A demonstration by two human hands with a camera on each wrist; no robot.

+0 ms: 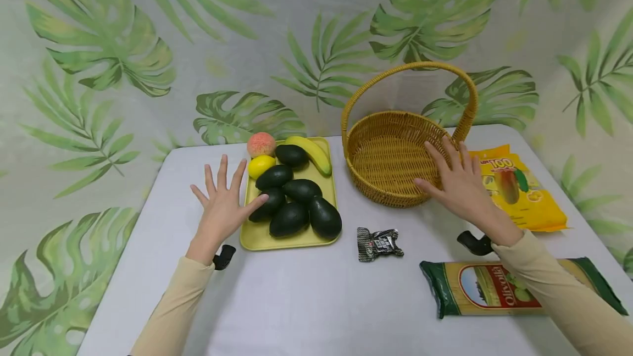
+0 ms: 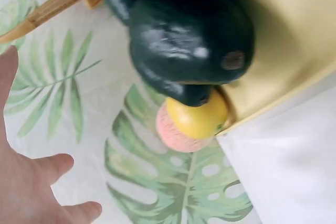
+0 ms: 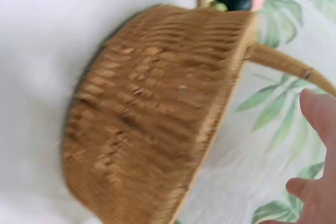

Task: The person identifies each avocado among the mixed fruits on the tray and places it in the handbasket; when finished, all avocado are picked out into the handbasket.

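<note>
My left hand [image 1: 222, 210] is held with its fingers spread, beside the left edge of a yellow tray [image 1: 292, 245] and holding nothing. On that tray lie several dark green avocados [image 1: 289, 220], a yellow lemon [image 1: 261, 166], a pink peach [image 1: 261, 144] and a banana [image 1: 312, 153]. My right hand [image 1: 462, 188], also spread and holding nothing, appears in front of the right side of a wicker basket [image 1: 390, 153] with a tall arched handle. The right wrist view shows the basket's woven side [image 3: 142, 114] close by; whether the fingers touch it I cannot tell.
A small black-and-silver wrapped packet [image 1: 379, 244] lies between tray and basket, nearer the front. Right of the basket is a yellow bag [image 1: 524, 191] with a mango picture. A spaghetti pack [image 1: 494, 290] lies front right, partly under my right forearm. Leaf-print cloth [image 1: 316, 43] hangs behind the white table.
</note>
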